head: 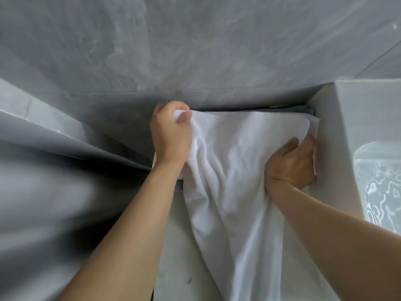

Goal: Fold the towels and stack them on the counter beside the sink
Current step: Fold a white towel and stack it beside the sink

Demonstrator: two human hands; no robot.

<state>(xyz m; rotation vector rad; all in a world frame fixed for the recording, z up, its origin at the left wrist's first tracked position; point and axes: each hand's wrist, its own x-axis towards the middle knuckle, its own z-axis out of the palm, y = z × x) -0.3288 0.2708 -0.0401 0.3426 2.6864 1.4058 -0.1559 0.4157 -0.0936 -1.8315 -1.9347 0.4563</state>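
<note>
my left hand [171, 135] pinched a corner of the white terry towel [227, 170]; my right hand [291, 164] gripped its side. mid-fold, it needed flattening next on the pale tabletop [173, 246].

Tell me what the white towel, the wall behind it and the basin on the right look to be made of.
White towel: soft woven cloth, likely cotton terry, with a waffle-textured band and loose folds. Wall: grey, mottled, matte, like stone tile or plaster; a seam line suggests tile. Basin: smooth glossy white, probably ceramic, with water inside.
</note>
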